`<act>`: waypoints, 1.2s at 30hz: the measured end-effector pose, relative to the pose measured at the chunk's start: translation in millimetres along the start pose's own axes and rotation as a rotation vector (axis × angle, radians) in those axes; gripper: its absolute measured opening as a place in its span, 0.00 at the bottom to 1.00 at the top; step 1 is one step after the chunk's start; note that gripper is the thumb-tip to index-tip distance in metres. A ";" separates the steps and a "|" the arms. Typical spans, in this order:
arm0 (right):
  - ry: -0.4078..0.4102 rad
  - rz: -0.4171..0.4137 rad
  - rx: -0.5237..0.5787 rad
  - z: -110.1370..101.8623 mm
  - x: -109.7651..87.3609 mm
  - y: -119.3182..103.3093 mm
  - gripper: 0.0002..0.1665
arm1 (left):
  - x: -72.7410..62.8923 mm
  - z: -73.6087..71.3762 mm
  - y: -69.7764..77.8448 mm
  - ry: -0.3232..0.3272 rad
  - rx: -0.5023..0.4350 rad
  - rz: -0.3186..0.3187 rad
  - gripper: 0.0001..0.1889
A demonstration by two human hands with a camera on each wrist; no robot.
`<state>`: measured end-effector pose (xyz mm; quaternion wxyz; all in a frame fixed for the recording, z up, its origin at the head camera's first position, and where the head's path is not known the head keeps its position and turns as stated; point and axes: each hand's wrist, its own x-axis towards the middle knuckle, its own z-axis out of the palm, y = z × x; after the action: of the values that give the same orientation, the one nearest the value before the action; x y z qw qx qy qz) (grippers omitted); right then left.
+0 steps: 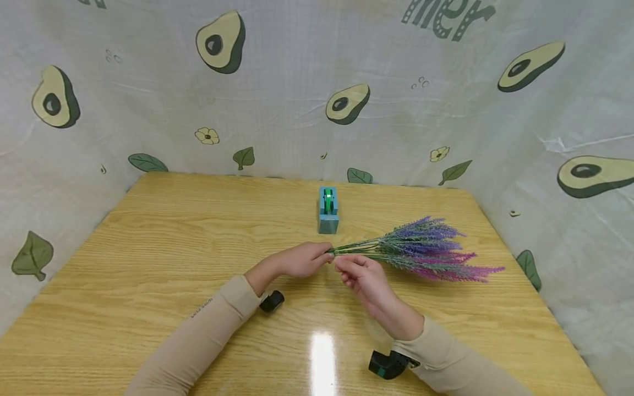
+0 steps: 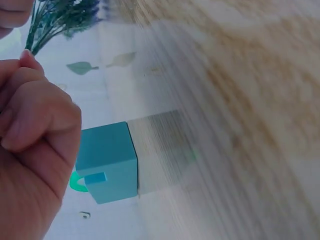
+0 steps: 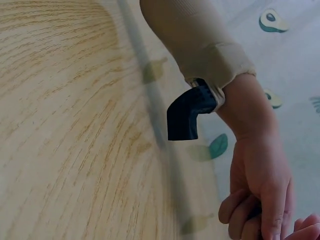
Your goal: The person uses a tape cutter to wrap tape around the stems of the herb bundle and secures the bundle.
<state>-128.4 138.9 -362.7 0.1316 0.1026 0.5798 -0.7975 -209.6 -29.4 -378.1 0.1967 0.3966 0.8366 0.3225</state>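
A bunch of artificial lavender (image 1: 421,247), with purple and pink heads and green stems, lies to the right on the wooden table. My left hand (image 1: 307,259) grips its stem ends. Close beside it, my right hand (image 1: 366,280) has thumb and forefinger brought together at the stems, other fingers curled. Anything thin between those fingertips is too small to make out. In the left wrist view, the stems (image 2: 33,37) rise past the left hand (image 2: 40,130). The right wrist view shows the left hand (image 3: 265,185), with part of the right hand (image 3: 307,231) in the corner.
Behind the hands stands a blue tape dispenser (image 1: 329,223) holding a green tape roll (image 1: 328,199). The wooden table (image 1: 208,214) meets an avocado-printed cloth (image 1: 282,110) at its back and sides. A black wrist camera (image 1: 388,364) sits on the right sleeve, another (image 1: 272,301) on the left.
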 end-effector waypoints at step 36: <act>0.090 0.016 -0.111 -6.3 23.6 31.2 0.14 | 1.0 -4.9 -9.0 0.040 -0.045 0.044 0.13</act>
<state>-140.4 133.5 -400.1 0.1172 0.1354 0.6275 -0.7577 -217.9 -34.8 -380.9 0.1815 0.4039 0.8239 0.3536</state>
